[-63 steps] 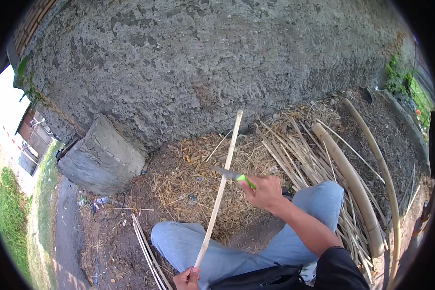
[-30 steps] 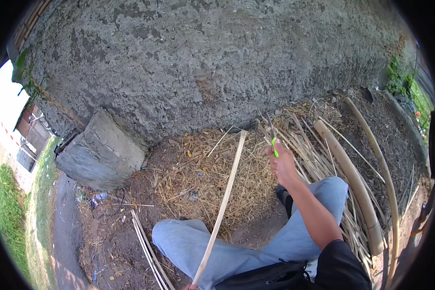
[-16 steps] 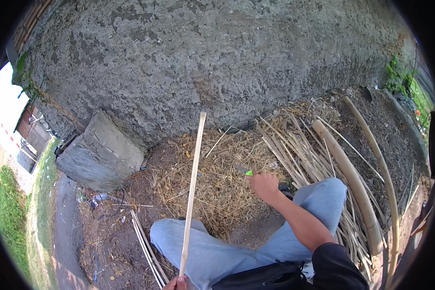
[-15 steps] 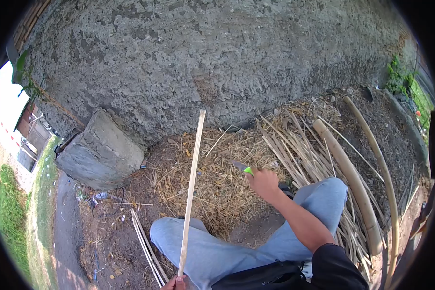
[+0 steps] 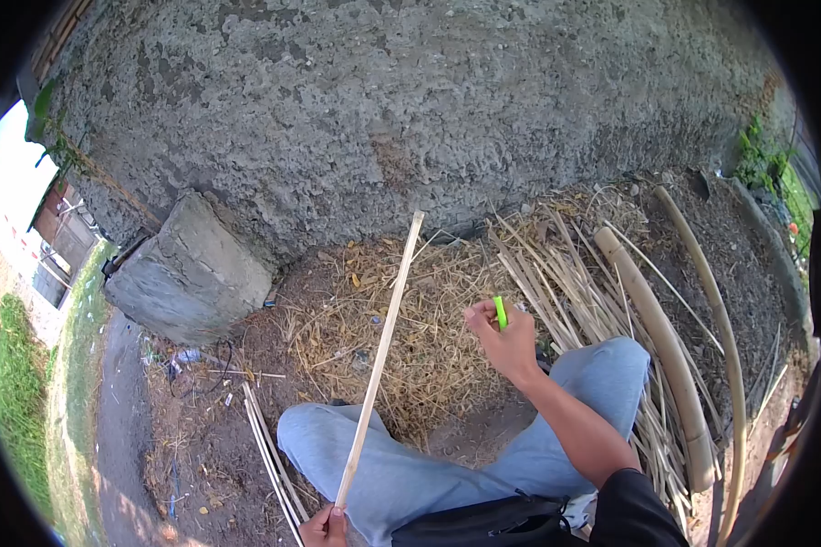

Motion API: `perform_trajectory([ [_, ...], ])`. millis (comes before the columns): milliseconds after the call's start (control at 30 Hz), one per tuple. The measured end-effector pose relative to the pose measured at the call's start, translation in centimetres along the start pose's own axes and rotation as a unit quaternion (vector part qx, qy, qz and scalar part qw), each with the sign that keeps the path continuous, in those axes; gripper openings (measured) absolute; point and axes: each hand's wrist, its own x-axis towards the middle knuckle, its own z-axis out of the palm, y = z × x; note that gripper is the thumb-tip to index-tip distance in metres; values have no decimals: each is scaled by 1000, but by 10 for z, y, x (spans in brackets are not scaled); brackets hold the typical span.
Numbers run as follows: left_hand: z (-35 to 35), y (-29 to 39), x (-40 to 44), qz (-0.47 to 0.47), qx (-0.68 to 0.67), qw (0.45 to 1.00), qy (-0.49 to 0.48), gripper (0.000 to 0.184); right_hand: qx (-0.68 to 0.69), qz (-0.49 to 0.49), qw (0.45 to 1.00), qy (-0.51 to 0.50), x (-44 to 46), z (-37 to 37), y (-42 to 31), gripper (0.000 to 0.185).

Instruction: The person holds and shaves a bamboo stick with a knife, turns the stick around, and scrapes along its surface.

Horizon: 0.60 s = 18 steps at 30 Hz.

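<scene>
Rough wall (image 5: pixel 429 109) rises beyond the left hand (image 5: pixel 325 526), pinching the near end of a seemingly already split strip (image 5: pixel 379 365), and the right hand (image 5: pixel 509 345), apart, gripping a green handle (image 5: pixel 501 314), thick bamboo (image 5: pixel 663 351) rightward looking not yet slivered.

The rough grey wall (image 5: pixel 410 109) is lit softly by daylight. The bright white sky (image 5: pixel 11 173) at the left is washed out. The sides are bent, and the corners are blacked out.

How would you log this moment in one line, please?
left hand: holds stick by near end | right hand: grips green handle, apart from stick
</scene>
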Motion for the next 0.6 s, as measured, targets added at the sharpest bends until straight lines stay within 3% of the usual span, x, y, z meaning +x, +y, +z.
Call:
perform_trajectory([
  [33, -2, 2, 1, 2, 1, 1000, -1, 28, 0, 0, 1000, 2, 5, -3, 1, 26],
  [100, -6, 18, 4, 31, -14, 999, -18, 25, -100, -236, 966, 15, 14, -8, 3, 25],
  [167, -15, 6, 13, 36, 24, 998, -36, 22, -167, -285, 943, -27, 11, -16, -7, 30],
  [233, -20, 0, 20, 122, 139, 982, 47, 19, -231, -330, 913, -67, 8, -18, -11, 37],
  [300, -44, 26, 32, 111, 209, 971, -12, 21, -319, -464, 819, -108, 2, -14, -10, 48],
  [400, -63, 45, 43, 99, 323, 941, 8, 22, -342, -479, 793, -154, -5, -5, -2, 48],
  [467, -78, 49, 55, 219, 346, 910, 64, 22, -336, -517, 768, -171, -7, 4, 6, 38],
  [500, -86, 53, 61, 224, 348, 908, 63, 22, -336, -516, 770, -166, -9, 6, 8, 38],
  [600, -92, 97, 73, 367, 428, 807, 176, 19, -350, -442, 791, -240, -11, 4, 3, 33],
])
